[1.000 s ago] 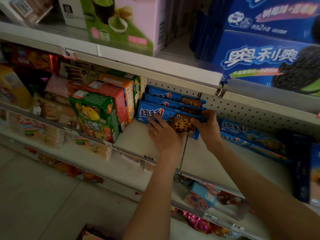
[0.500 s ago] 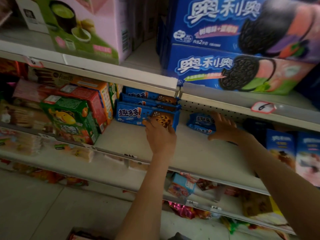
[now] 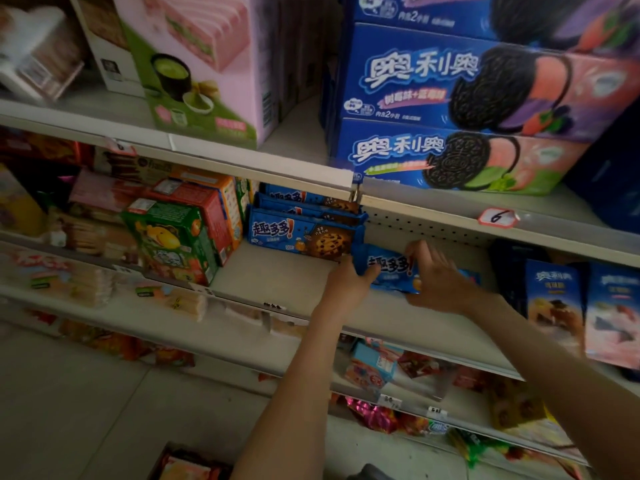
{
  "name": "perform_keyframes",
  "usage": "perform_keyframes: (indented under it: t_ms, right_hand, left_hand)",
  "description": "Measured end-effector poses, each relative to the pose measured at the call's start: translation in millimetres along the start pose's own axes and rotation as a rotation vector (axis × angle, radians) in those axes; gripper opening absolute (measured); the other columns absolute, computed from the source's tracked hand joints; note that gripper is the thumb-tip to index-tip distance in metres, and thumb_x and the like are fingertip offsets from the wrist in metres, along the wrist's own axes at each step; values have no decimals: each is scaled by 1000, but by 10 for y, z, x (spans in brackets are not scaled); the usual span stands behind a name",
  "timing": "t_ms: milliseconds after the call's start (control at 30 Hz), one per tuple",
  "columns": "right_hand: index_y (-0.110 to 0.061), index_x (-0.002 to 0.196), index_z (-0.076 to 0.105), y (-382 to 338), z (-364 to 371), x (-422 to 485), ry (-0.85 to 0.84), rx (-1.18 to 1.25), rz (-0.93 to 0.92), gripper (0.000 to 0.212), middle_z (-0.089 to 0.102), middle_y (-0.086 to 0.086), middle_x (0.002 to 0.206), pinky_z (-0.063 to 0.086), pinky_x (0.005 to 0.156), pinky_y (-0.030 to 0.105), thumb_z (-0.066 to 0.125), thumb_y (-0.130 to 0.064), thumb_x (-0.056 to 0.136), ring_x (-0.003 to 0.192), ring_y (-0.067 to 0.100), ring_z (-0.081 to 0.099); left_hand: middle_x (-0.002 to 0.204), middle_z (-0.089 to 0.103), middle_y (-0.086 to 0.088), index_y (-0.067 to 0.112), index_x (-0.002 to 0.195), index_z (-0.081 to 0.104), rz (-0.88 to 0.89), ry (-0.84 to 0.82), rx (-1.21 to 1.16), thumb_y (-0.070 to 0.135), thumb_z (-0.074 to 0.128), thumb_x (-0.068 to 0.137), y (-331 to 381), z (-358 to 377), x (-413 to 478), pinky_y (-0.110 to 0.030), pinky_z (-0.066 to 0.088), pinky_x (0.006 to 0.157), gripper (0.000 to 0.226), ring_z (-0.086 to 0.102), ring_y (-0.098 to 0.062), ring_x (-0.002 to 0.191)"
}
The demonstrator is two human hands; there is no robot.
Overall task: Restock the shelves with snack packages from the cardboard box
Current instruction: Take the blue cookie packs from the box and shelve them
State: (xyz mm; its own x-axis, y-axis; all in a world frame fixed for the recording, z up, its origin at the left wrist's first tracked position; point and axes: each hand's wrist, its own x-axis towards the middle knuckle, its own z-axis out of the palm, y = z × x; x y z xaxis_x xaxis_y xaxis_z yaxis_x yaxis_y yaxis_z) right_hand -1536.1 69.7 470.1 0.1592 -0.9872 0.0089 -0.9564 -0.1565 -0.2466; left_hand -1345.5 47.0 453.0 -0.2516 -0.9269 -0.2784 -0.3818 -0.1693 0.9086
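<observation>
Cookie pack (image 3: 391, 273), blue wrapper, is held over the middle shelf (image 3: 294, 282), towards its back, between both hands.

Head view:
- Left hand (image 3: 346, 287) grips the pack's left end, with the thumb on the front face and the fingers behind.
- Right hand (image 3: 438, 282) is clamped on the right half, fingers curled over the top edge and thumb under the lower edge.
- The pack lies lengthwise along the shelf, front face to the camera and tilted slightly down to the right. Whether its lower edge touches the shelf cannot be told because of blur.
- The pack's left end sits just beside the right end of a stack (image 3: 301, 233) of three like packs, standing on edge against the back panel.
- Left of the stack is a red box (image 3: 204, 206), and in front of that a green box (image 3: 173, 244) at the shelf's front edge.
- At the right end of the shelf, upright blue packets (image 3: 554, 299) are well apart from the hands.
- On the shelf above are a pink box (image 3: 214, 64) at left and stacked Oreo boxes (image 3: 450, 157) at right. A tag (image 3: 497, 217) marked 6 is on that shelf's front rail.
- On the floor at the bottom edge of the view, a cardboard box (image 3: 187, 465) is partly in view with its contents blurred.
</observation>
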Motion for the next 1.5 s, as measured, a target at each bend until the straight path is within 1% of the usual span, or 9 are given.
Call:
perform_keyframes:
  t_ms: [100, 300, 500, 600, 700, 833, 1000, 1200, 1500]
  right_hand:
    - [-13, 121, 41, -333, 113, 100, 71, -23, -102, 67, 47, 7, 117, 39, 88, 38, 76, -25, 65, 110, 28, 47]
    - [-19, 135, 33, -809, 280, 278, 60, 34, -130, 76, 45, 4, 132, 27, 101, 39, 73, -40, 74, 125, 24, 38]
    - [-12, 135, 37, -624, 377, 339, 250, 423, 408, 82, 47, 9, 126, 39, 95, 41, 81, -31, 69, 119, 29, 45]
    - [-9, 130, 43, -609, 458, 391, 32, 739, 520, 67, 60, 11, 109, 50, 81, 38, 79, -20, 73, 97, 25, 60]
    - [-8, 119, 51, -698, 533, 464, 16, 839, 487, 46, 63, 10, 107, 54, 73, 28, 73, -9, 78, 85, 19, 60]
    - [-3, 122, 47, -816, 570, 528, 71, 910, 466, 49, 59, 8, 109, 53, 80, 33, 70, 1, 78, 99, 23, 59]
    - [-11, 121, 48, -855, 648, 552, 112, 791, 464, 48, 62, 8, 114, 51, 88, 44, 71, -10, 79, 103, 25, 60]
    - [-12, 124, 48, -822, 621, 512, 122, 776, 468, 50, 61, 8, 115, 50, 91, 47, 70, -10, 80, 105, 26, 59]
    - [-13, 122, 49, -916, 615, 565, 107, 697, 411, 44, 59, 6, 118, 44, 83, 28, 68, -13, 82, 107, 21, 56]
  left_hand:
    - [113, 62, -10, 11, 121, 50, -41, 90, -21, 32, 56, 93, -136, -294, -8, -43, 55, 84, 36, 67, -28, 91]
    - [116, 63, -10, 12, 126, 50, -99, 319, 24, 27, 53, 95, -453, -822, -100, -42, 52, 85, 34, 61, -31, 100]
    - [133, 51, -16, 4, 133, 45, -92, 587, 37, 21, 47, 99, -570, -1150, -57, -35, 40, 90, 38, 49, -33, 121]
    - [132, 51, -19, 10, 133, 48, -109, 590, 130, 24, 45, 99, -563, -1188, 44, -37, 41, 88, 37, 50, -36, 118]
    - [131, 45, -22, 10, 132, 49, -153, 624, 193, 20, 44, 99, -553, -1181, 120, -39, 40, 92, 35, 47, -39, 118]
    - [146, 28, -27, -4, 144, 25, -195, 655, 200, 12, 47, 92, -485, -1078, 142, -43, 25, 113, 58, 27, -39, 136]
    - [155, -4, -26, -9, 145, -8, -239, 576, 135, 35, 46, 96, -291, -806, 94, -41, 2, 119, 85, -2, -35, 145]
    - [158, -3, -17, 1, 149, -5, -132, 436, 78, 33, 52, 95, -396, -896, 164, -34, 8, 118, 85, 0, -29, 147]
    - [158, -1, -15, 7, 151, -1, -148, 450, 104, 31, 53, 95, -447, -959, 143, -34, 14, 117, 81, 3, -29, 147]
